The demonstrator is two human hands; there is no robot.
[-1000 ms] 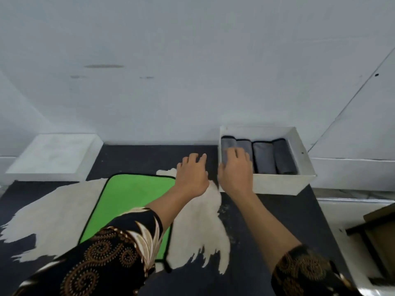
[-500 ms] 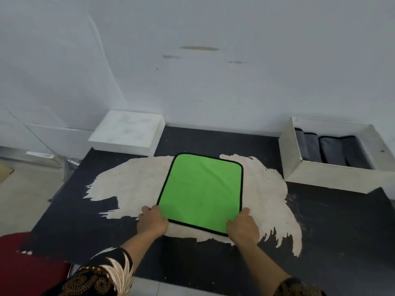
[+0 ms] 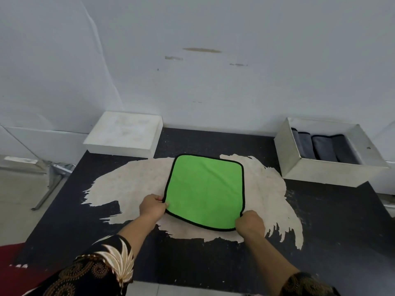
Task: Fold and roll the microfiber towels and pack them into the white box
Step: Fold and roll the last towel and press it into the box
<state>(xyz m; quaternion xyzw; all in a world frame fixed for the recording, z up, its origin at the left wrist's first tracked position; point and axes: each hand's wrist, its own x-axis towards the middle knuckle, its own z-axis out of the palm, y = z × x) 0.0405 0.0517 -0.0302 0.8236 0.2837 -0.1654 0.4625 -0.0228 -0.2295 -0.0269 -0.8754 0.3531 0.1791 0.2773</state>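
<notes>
Pinching the green towel (image 3: pixel 205 189) by its near corners are the left hand (image 3: pixel 152 207) and right hand (image 3: pixel 250 224).

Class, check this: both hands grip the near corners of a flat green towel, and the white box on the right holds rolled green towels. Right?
No: the head view shows the rolled towels in the white box are grey, not green. The left hand and right hand grip the near corners of the green towel.
</notes>
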